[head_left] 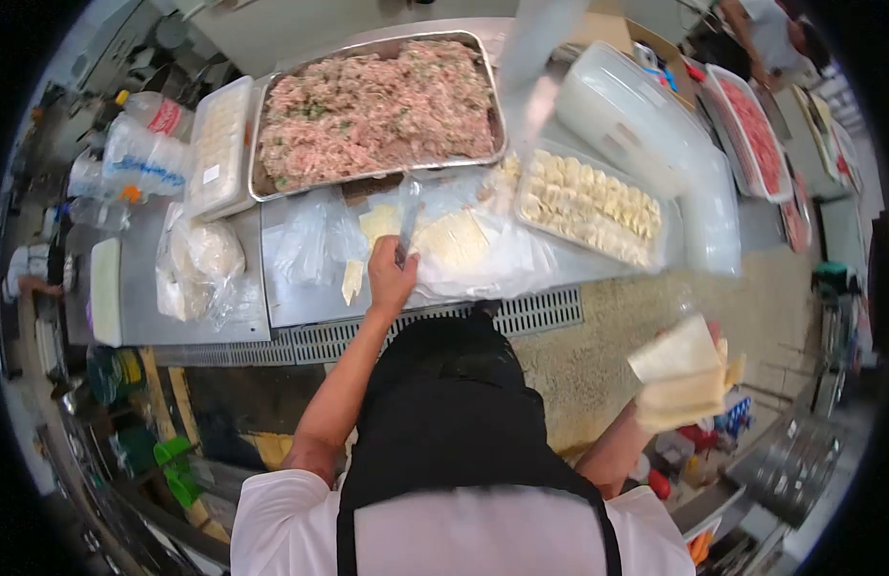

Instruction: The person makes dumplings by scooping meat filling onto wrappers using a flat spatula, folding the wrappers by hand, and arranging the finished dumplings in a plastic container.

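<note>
My left hand (391, 278) is closed around a flat metal blade (409, 216), which stands up over the near edge of the table. Beside it lie pale square dough wrappers (454, 240) on white plastic, with a loose strip of dough (352, 280) to the left. Out to the right, away from the table, my right hand (717, 334) grips a loose stack of dough wrappers (682, 389) that hides most of its fingers. Beyond the blade sits a large metal tray (255, 178) heaped with minced meat flecked with green (377, 106).
A clear tray of folded dumplings (588, 206) stands right of centre, near clear plastic containers (646, 125). At left are a lidded white box (221, 144), bagged dough (200, 259) and a bottle (161, 113). Another tub of meat (751, 130) and a person (775, 38) are at far right.
</note>
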`<state>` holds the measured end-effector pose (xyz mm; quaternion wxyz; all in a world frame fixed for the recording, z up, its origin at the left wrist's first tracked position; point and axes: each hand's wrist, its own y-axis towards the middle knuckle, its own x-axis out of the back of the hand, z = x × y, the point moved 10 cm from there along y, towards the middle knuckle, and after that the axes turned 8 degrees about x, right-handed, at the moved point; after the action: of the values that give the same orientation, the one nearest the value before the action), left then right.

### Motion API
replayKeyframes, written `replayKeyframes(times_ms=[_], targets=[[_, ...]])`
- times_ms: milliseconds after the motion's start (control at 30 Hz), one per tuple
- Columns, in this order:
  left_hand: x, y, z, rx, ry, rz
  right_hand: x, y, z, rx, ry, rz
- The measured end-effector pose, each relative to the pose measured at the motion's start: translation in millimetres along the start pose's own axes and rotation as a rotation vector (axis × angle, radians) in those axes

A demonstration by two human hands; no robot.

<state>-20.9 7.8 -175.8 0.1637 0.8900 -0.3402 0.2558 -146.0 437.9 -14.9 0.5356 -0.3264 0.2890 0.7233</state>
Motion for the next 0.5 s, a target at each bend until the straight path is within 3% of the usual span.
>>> replayKeyframes(times_ms=[67, 100, 133, 167, 200, 267, 300, 367, 400, 467, 500], targets=[[-3.5, -2.0, 0.3, -0.034, -0.022, 0.024, 45.2, -39.3, 19.2, 0.082, 0.229, 0.132], [-2.3, -1.3, 0.9, -0.045, -0.033, 0.015, 103.3, -65.9, 20.3, 0.181, 0.043, 0.01], [-1.1, -0.6, 1.6, -0.055, -0.044, 0.008, 169.0, -103.4, 23.1, 0.242, -0.44, -0.226], [-2.7, -0.3, 2.8, -0.065, -0.018, 0.032, 213.8, -143.8, 19.8, 0.094, -1.106, -0.342], [-5.1, -0.5, 2.9, -0.073, -0.035, 0.049, 231.7, -176.8, 11.4, -0.172, -1.382, -0.304], [-1.5, 0.1, 1.2, -0.129, -0.027, 0.051, 207.7, -231.7, -1.3, -0.254, -1.668, -0.235], [-1.2, 0.2, 2.8, -0.131, -0.06, 0.042, 253.7, -278.6, -22.1, -0.176, -0.892, -0.531], [-2.3, 1.4, 0.0, -0.148, -0.055, 0.065, 272.6, -321.3, -39.5, -0.125, -0.571, -0.688], [-1.7, -0.9, 2.0, -0.142, -0.039, 0.069, 266.2, -325.2, -32.1, -0.194, -1.045, -0.628], [-3.3, -0.2, 2.5, -0.153, -0.04, 0.089, 265.4, -333.7, -32.9, -0.497, -1.449, -0.518], [-1.2, -0.2, 1.1, -0.166, -0.046, 0.079, 262.2, -340.4, -36.7, -0.493, -1.443, -0.537]])
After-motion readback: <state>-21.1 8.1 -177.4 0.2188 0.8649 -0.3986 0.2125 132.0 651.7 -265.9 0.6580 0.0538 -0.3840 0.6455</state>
